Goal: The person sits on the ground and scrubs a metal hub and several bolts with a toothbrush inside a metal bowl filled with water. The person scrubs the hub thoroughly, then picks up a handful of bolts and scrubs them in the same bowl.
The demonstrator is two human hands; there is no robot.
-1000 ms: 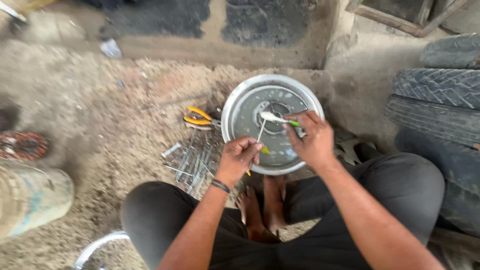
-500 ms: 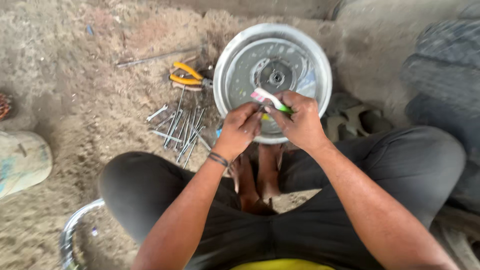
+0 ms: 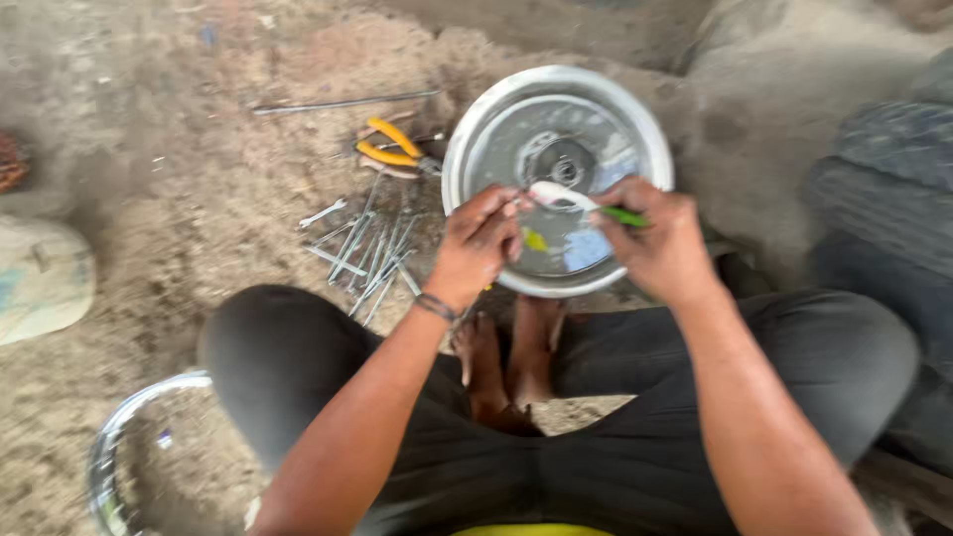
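Both hands hover over the metal wheel hub [image 3: 556, 129]: right hand [image 3: 660, 243] grips a green-handled tool [image 3: 586, 201], left hand [image 3: 481, 243] pinches its white tip.

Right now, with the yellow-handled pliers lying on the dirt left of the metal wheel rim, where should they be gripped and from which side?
Grip the yellow-handled pliers around both yellow handles, coming from above and from the left. They lie flat, handles spread towards the left, jaws pointing right towards the metal wheel rim. The scattered spokes lie nearer the person, apart from the handles, so that side looks free. Both hands are over the rim.
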